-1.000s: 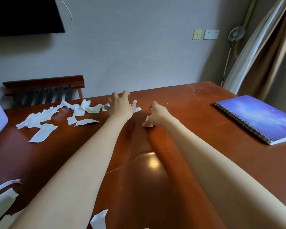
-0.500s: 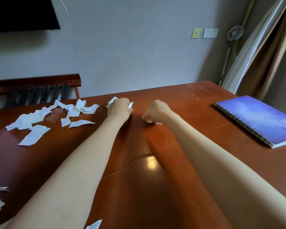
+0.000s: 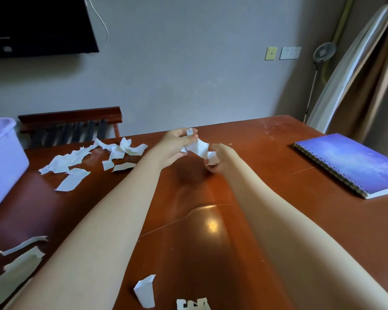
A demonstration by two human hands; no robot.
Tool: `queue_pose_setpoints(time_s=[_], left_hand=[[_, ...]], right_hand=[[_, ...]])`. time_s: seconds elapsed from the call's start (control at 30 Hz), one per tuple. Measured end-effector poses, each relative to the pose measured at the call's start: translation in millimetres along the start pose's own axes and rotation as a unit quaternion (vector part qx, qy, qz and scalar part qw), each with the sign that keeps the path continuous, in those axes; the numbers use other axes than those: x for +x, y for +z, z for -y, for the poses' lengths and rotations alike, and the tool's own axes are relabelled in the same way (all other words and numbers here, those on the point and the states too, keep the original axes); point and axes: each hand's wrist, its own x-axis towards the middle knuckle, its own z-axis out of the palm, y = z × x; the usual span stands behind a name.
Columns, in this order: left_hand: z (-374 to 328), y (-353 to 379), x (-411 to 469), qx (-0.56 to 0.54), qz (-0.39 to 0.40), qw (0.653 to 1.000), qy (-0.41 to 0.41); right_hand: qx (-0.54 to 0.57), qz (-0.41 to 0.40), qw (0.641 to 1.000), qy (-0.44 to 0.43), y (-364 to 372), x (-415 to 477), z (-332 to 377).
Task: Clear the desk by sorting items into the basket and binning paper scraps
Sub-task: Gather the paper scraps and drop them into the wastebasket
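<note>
Both my hands are raised a little above the far middle of the brown desk. My left hand pinches white paper scraps, and my right hand grips more scraps right beside it; the two bundles touch. Several torn white scraps lie scattered on the desk to the left of my hands. More scraps lie at the near left edge, and two pieces sit near the front between my forearms. A pale lilac plastic basket stands at the far left.
A blue spiral notebook lies at the right side of the desk. A wooden chair back stands behind the desk's far left edge. A curtain and a lamp stand are at the back right.
My left hand closed on scraps that lay on the desk, and both hands lifted and came together holding paper. The view shifted so the basket shows at the left.
</note>
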Motion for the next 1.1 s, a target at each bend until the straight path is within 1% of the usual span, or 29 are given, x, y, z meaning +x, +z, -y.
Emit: queue_pose_setpoints(time_s=[0.07, 0.13, 0.2, 0.23, 0.3, 0.4, 0.47, 0.5, 0.53, 0.57, 0.6, 0.63, 0.67, 0.7, 0.73, 0.77, 0.83, 0.97, 1.03, 1.1], left_hand=[[3, 3, -2, 0.046, 0.016, 0.999, 0.003], [7, 7, -1, 0.097, -0.001, 0.995, 0.015], [11, 12, 0, 0.149, -0.048, 0.987, 0.034], [13, 13, 2, 0.174, -0.068, 0.982, 0.04], [13, 14, 2, 0.23, -0.073, 0.969, 0.061], [12, 13, -1, 0.317, 0.009, 0.945, 0.08], [12, 7, 1, 0.339, 0.043, 0.935, 0.09], [12, 1, 4, 0.34, 0.036, 0.936, 0.091], [10, -6, 7, 0.335, 0.011, 0.938, 0.092], [9, -15, 10, 0.333, -0.028, 0.938, 0.092], [9, -25, 13, 0.345, -0.076, 0.931, 0.095], [11, -34, 15, 0.387, -0.128, 0.909, 0.089], [14, -42, 16, 0.452, -0.173, 0.872, 0.072], [18, -49, 17, 0.514, -0.203, 0.832, 0.046], [21, -54, 17, 0.557, -0.218, 0.801, 0.017], [25, -58, 19, 0.584, -0.223, 0.78, -0.014], [30, -64, 24, 0.617, -0.228, 0.751, -0.059], [34, -73, 32, 0.664, -0.236, 0.702, -0.103], [34, -75, 33, 0.67, -0.235, 0.691, -0.132], [37, -78, 35, 0.661, -0.233, 0.696, -0.153]], right_hand=[[0.071, 0.026, 0.997, -0.001, 4, -2, -9], [0.145, 0.084, 0.986, 0.012, 8, -9, -13], [0.152, 0.135, 0.979, 0.011, 12, -16, -10], [0.133, 0.137, 0.982, 0.006, 16, -17, -9], [0.104, 0.111, 0.988, -0.007, 20, -18, -7], [0.045, 0.018, 0.998, -0.034, 19, -6, -9], [-0.028, -0.013, 0.997, -0.072, 17, 4, -12], [-0.07, -0.02, 0.993, -0.098, 17, 10, -13], [-0.109, -0.026, 0.987, -0.116, 18, 13, -13], [-0.156, -0.032, 0.978, -0.136, 19, 16, -13], [-0.211, -0.036, 0.963, -0.165, 19, 19, -12], [-0.273, -0.039, 0.94, -0.199, 20, 21, -11], [-0.324, -0.041, 0.915, -0.237, 21, 23, -9], [-0.358, -0.04, 0.894, -0.268, 22, 23, -8], [-0.383, -0.032, 0.877, -0.288, 24, 24, -8], [-0.4, -0.024, 0.867, -0.298, 26, 24, -8], [-0.429, -0.02, 0.85, -0.306, 34, 28, -9], [-0.476, -0.011, 0.821, -0.315, 51, 34, -14], [-0.531, 0.01, 0.785, -0.318, 58, 39, -18], [-0.579, 0.014, 0.761, -0.294, 63, 38, -20]])
